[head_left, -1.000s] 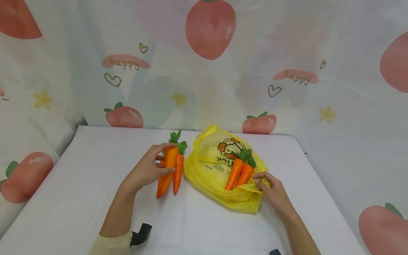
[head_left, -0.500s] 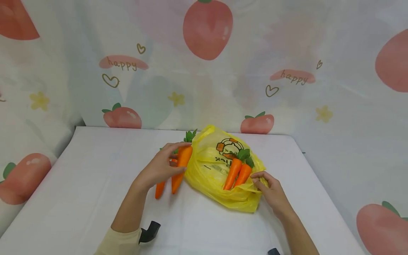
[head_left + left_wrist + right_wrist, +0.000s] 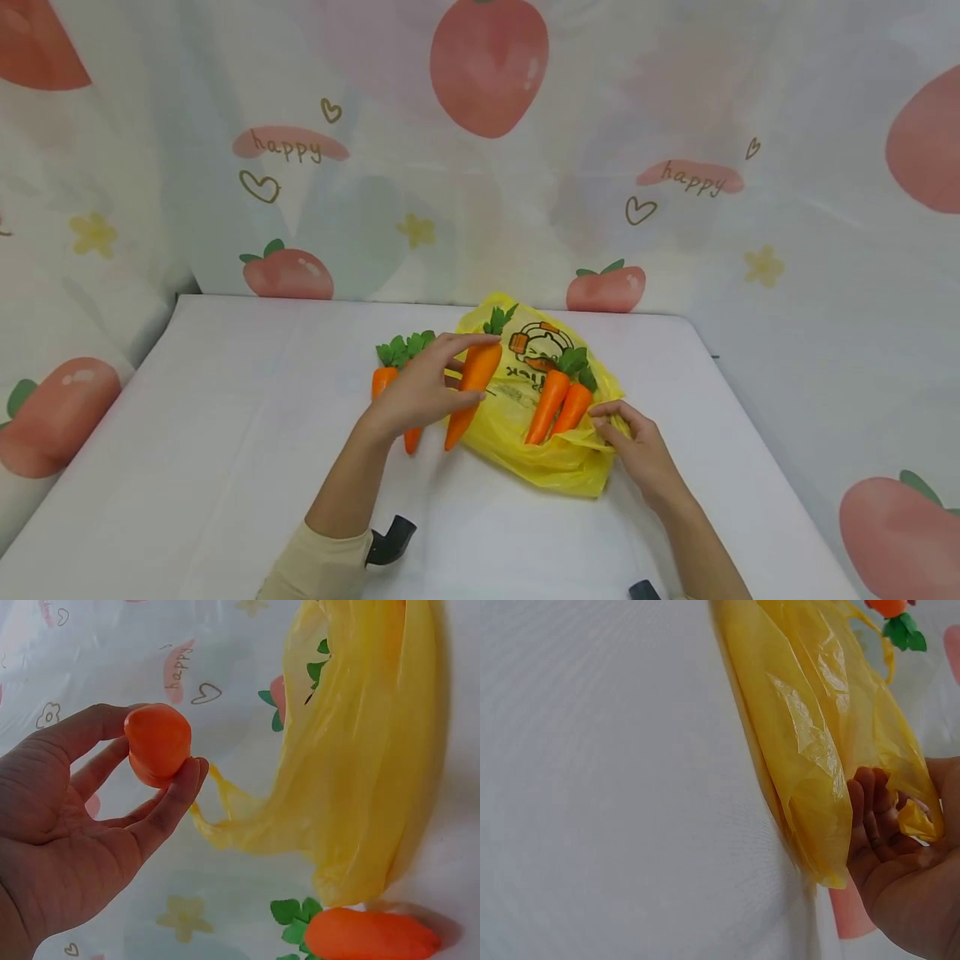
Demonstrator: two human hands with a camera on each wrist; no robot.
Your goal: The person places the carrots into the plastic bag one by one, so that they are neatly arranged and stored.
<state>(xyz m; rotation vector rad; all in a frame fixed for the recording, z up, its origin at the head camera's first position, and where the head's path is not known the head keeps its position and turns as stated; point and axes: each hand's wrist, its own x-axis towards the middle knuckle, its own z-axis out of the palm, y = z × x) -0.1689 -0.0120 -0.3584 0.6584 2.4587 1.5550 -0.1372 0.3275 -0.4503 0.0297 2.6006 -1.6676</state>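
Observation:
My left hand (image 3: 423, 385) grips an orange carrot (image 3: 477, 375) with a green leafy top, fingers on one side and thumb on the other. In the head view this carrot overlaps the left part of a yellow plastic bag (image 3: 498, 454); the left wrist view shows its rounded orange end (image 3: 159, 742). At the bag's right edge, my right hand (image 3: 643, 450) pinches the thin plastic (image 3: 919, 819). Two carrots (image 3: 547, 407) lie side by side at the bag, their tips near a fold of it. Two more carrots (image 3: 383, 380) lie left of the bag, partly hidden behind my left hand.
A white-covered table (image 3: 247, 450) bears everything. Behind it hangs a curtain (image 3: 390, 125) printed with fruit, hearts and "happy". A black wrist-worn piece (image 3: 392, 540) sits at my left sleeve (image 3: 318, 562).
My left hand has carried its carrot rightward, away from the two carrots on the table and over the bag's left part. The right hand stays at the bag's edge.

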